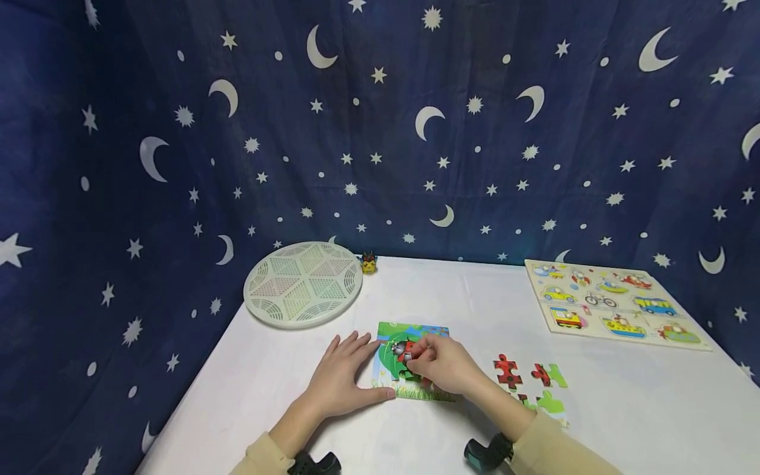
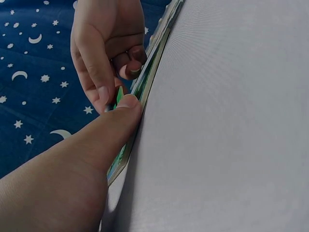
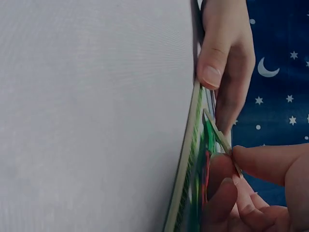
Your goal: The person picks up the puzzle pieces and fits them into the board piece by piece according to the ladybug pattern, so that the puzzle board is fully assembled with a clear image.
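Note:
A ladybug jigsaw puzzle board [image 1: 415, 394], with a green and blue picture and a grassy lower edge, lies on the white table. My right hand [image 1: 446, 364] pinches a puzzle piece [image 1: 401, 351] between thumb and fingers over the board. In the right wrist view the piece [image 3: 218, 133] is seen edge-on, tilted, with its lower end near the board's surface. My left hand [image 1: 340, 382] lies at the board's left side, fingers spread and fairly straight. Its thumb [image 2: 128, 102] touches the near left corner. The right hand hides part of the board.
Several loose red, black and green puzzle pieces [image 1: 507, 371] lie right of the board, partly behind the right forearm. A wooden vehicle puzzle [image 1: 594, 320] stands farther right. At the back left are a round patterned board [image 1: 303, 285] and a small yellow toy [image 1: 369, 264].

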`<control>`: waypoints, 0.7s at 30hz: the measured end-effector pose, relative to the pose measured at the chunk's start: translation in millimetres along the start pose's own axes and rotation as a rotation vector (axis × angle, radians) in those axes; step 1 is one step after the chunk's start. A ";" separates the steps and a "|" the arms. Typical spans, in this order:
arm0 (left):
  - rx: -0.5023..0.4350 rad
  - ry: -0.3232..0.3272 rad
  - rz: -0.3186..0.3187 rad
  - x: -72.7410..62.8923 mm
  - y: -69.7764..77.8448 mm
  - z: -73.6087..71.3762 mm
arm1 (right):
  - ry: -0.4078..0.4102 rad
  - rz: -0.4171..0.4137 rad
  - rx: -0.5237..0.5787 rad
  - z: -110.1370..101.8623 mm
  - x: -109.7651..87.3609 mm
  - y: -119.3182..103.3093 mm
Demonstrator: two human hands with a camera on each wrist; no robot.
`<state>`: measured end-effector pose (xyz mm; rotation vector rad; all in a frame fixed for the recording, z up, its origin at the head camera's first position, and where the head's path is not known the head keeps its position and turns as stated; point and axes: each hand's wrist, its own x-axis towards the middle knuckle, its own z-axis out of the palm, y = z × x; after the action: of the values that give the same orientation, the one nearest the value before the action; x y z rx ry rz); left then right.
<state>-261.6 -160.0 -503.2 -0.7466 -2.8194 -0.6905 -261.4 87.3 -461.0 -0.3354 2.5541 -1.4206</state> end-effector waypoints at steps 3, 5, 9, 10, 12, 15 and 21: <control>0.000 0.000 -0.002 -0.2 -0.1 -0.2 | 0.012 0.012 0.000 4.1 1.9 -1.7; 0.003 -0.001 -0.002 0.0 -0.4 -0.4 | 0.019 0.022 0.009 6.1 3.8 -3.2; 0.014 -0.002 -0.006 1.1 -0.6 -0.4 | 0.016 0.045 0.035 8.7 9.7 -5.5; 0.019 -0.001 -0.008 1.2 -0.7 -0.5 | 0.011 0.046 0.042 9.1 11.3 -6.0; 0.028 0.001 -0.016 1.1 -0.8 -1.1 | 0.003 0.052 0.053 10.4 14.7 -7.0; 0.036 -0.006 -0.023 0.7 -0.4 -2.3 | -0.001 0.063 0.050 12.3 18.4 -7.6; 0.033 -0.028 -0.018 1.3 1.5 -4.8 | 0.010 0.082 0.016 13.6 21.8 -6.0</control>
<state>-261.8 -160.6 -498.0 -0.7312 -2.8589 -0.6394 -277.7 66.9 -464.3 -0.2193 2.5325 -1.4163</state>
